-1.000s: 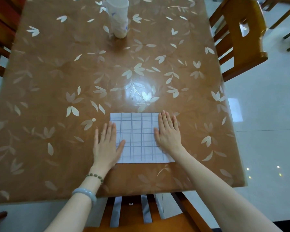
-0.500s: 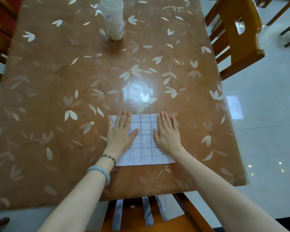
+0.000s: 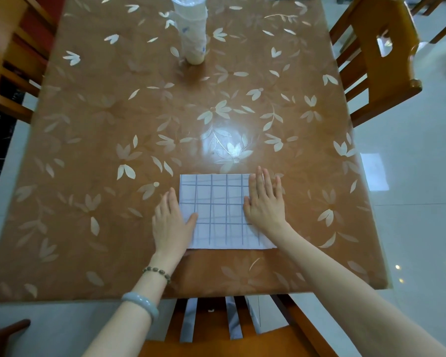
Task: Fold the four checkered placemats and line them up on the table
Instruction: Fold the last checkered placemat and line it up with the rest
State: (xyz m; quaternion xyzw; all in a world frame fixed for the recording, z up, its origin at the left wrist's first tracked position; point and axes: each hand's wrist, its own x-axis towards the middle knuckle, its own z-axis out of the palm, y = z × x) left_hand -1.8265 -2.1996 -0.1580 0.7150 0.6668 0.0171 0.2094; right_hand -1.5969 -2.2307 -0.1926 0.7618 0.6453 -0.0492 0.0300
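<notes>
We press a folded placemat (image 3: 220, 210) flat, lower centre: left hand (image 3: 171, 224) and right hand (image 3: 264, 202) both spread wide, holding nothing. Glossy surface (image 3: 113, 112) risks sliding, skewing edges.

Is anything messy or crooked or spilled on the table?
Nothing stands out. The folded checkered placemat lies flat and straight on the table, with the left hand and right hand resting flat at its sides. The wrapped stack of cups stands upright at the far end. No spill shows.
</notes>
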